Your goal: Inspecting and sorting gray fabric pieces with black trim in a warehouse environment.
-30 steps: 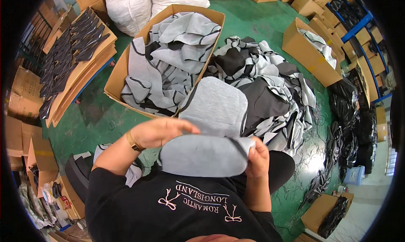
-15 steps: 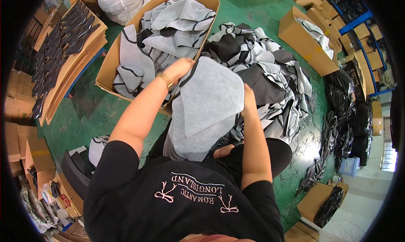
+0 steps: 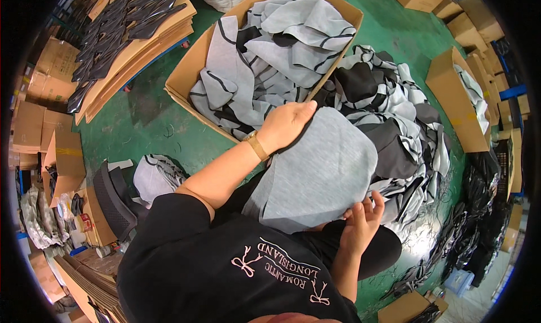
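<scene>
My left hand [image 3: 288, 125], with a gold-coloured band at the wrist, is closed on the dark-trimmed upper edge of a light grey fabric piece [image 3: 324, 168]. The piece spreads over my lap, with other grey layers showing along its left side. At its lower right edge is my right hand [image 3: 362, 224], fingers apart and slightly curled, the tips touching or very near the cloth. Just beyond my left hand stands a large cardboard box [image 3: 183, 86] full of similar grey pieces [image 3: 265, 52] with black strips.
A heap of grey and black fabric pieces [image 3: 394, 120] covers the green floor on the right. Black moulded parts [image 3: 118, 33] lie on stacked boards at the far left. Nearer are a black curved part [image 3: 112, 199] and folded grey pieces [image 3: 155, 179]. Another box [image 3: 456, 97] stands right.
The view has shifted, so the surroundings sit differently in it. My right hand has moved down the fabric's right side to its lower corner, its fingers spreading. The left keeps its hold.
</scene>
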`<state>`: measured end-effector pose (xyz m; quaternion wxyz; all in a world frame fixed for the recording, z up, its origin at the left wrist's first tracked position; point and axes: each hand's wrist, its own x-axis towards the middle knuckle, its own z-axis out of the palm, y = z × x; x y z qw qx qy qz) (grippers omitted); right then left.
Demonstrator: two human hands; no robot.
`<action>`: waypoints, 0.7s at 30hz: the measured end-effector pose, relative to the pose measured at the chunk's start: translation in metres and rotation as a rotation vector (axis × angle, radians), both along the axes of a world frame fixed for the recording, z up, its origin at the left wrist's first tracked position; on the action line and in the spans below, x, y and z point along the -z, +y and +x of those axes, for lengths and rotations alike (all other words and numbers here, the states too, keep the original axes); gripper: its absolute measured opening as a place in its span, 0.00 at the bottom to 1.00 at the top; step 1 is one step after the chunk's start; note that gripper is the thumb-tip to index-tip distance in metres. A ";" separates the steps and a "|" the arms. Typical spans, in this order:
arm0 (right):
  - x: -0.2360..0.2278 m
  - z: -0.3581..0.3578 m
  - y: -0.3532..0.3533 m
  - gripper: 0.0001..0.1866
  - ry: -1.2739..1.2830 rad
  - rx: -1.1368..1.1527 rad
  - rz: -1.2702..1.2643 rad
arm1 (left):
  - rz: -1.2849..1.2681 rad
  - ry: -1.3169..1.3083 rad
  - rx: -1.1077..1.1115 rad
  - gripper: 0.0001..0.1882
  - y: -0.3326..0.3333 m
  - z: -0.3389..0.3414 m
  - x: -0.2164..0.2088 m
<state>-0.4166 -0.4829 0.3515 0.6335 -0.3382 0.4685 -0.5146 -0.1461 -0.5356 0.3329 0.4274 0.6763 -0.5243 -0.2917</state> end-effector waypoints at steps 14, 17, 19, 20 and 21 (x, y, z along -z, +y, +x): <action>0.003 0.013 0.030 0.12 0.213 -0.351 0.139 | 0.731 -0.751 0.064 0.22 -0.049 0.134 0.154; -0.002 0.013 0.024 0.08 0.287 -0.366 0.213 | 0.896 -0.859 0.156 0.26 -0.044 0.156 0.164; -0.009 0.003 0.014 0.08 0.354 -0.514 0.211 | 0.869 -0.799 0.063 0.20 -0.040 0.171 0.160; -0.015 -0.001 0.007 0.09 0.416 -0.673 0.216 | 0.865 -0.800 0.058 0.20 -0.036 0.182 0.156; -0.029 -0.006 -0.002 0.10 0.512 -0.826 0.199 | 0.703 -0.748 -0.083 0.16 -0.032 0.194 0.150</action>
